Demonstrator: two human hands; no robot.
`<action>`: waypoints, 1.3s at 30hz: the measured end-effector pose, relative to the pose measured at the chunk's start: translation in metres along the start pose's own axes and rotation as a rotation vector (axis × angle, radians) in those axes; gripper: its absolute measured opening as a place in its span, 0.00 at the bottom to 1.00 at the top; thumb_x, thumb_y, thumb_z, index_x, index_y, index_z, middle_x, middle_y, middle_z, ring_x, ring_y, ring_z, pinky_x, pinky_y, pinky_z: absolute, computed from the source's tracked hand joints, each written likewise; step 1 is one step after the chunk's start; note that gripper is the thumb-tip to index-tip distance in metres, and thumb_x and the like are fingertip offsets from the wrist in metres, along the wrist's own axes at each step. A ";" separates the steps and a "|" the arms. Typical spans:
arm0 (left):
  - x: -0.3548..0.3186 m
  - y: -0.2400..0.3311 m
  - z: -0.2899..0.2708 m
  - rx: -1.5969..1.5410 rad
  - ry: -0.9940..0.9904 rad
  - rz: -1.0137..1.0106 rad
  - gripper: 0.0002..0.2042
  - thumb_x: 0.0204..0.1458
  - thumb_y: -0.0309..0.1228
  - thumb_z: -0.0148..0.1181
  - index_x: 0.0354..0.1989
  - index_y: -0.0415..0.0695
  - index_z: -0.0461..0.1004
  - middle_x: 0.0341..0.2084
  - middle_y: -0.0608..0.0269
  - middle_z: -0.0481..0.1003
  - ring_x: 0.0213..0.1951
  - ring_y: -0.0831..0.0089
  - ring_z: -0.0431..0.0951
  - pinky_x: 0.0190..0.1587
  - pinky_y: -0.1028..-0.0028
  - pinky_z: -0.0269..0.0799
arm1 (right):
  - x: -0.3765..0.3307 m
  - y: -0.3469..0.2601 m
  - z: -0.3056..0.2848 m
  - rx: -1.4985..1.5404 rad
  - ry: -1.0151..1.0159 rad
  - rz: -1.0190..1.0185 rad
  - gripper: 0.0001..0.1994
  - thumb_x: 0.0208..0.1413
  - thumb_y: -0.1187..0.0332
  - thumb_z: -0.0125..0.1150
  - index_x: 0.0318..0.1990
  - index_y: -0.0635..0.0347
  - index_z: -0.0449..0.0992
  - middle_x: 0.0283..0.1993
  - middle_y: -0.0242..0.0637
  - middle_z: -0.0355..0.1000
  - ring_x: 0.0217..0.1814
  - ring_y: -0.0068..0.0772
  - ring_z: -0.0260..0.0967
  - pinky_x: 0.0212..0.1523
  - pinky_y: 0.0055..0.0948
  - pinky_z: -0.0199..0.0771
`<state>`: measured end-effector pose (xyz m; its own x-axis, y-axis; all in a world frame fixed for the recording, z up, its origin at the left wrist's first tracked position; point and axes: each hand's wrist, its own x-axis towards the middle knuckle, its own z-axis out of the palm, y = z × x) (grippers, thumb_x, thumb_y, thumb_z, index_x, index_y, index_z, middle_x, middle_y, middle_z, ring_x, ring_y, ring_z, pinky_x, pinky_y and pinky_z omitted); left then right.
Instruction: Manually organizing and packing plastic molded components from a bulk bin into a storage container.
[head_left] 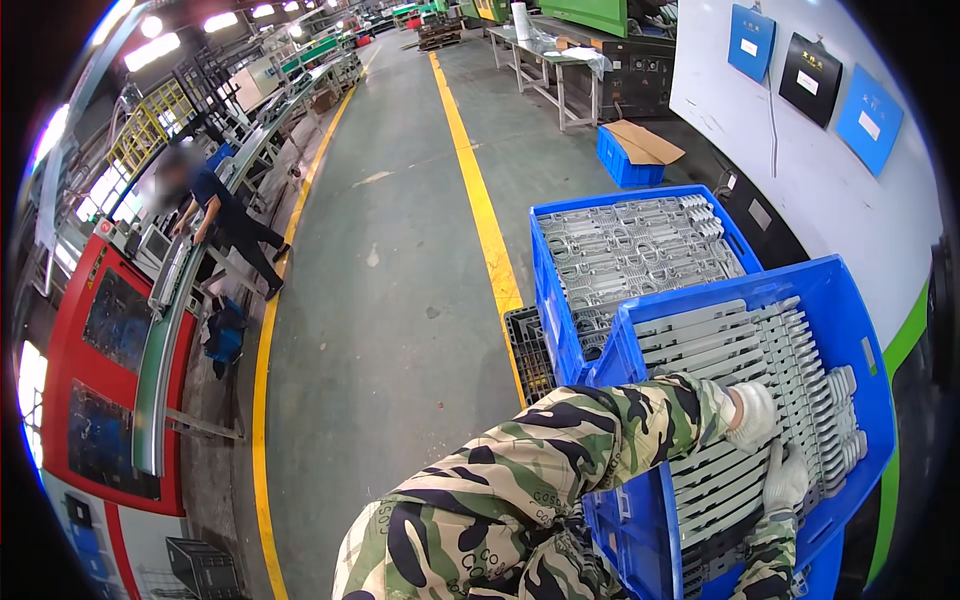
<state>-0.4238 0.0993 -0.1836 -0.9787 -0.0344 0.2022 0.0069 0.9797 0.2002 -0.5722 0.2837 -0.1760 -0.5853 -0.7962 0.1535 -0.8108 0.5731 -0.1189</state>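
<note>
Both gloved hands rest on the grey plastic parts (740, 340) stacked in the near blue crate (870, 350), the left hand (752, 415) with fingers curled onto a part, the right hand (785, 480) gripping a part's edge, beside a 2nd blue crate (545, 270) of grey parts.

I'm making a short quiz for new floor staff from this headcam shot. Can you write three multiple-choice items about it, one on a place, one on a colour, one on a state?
1. Where do both gloved hands rest?
A. on the grey parts in the near crate
B. on the conveyor
C. on the floor

2. What colour are the crates?
A. red
B. blue
C. green

3. How full is the far crate?
A. empty
B. holds one part
C. filled with grey parts

Answers:
1 A: the left hand and right hand lie on the grey parts in the near crate.
2 B: both walls are blue.
3 C: the far crate is filled across its top.
</note>
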 end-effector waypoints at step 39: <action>-0.030 -0.026 -0.112 0.088 0.181 -0.431 0.13 0.65 0.39 0.56 0.41 0.48 0.86 0.42 0.49 0.87 0.45 0.47 0.88 0.48 0.50 0.83 | 0.038 -0.095 -0.039 0.081 -0.267 -0.054 0.41 0.70 0.32 0.54 0.61 0.71 0.77 0.55 0.60 0.83 0.61 0.61 0.81 0.62 0.51 0.80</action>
<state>-0.3713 0.0531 -0.0872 -0.8369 -0.4680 0.2838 -0.4175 0.8811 0.2220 -0.5178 0.2069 -0.1212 -0.5099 -0.8543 -0.1008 -0.8315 0.5195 -0.1969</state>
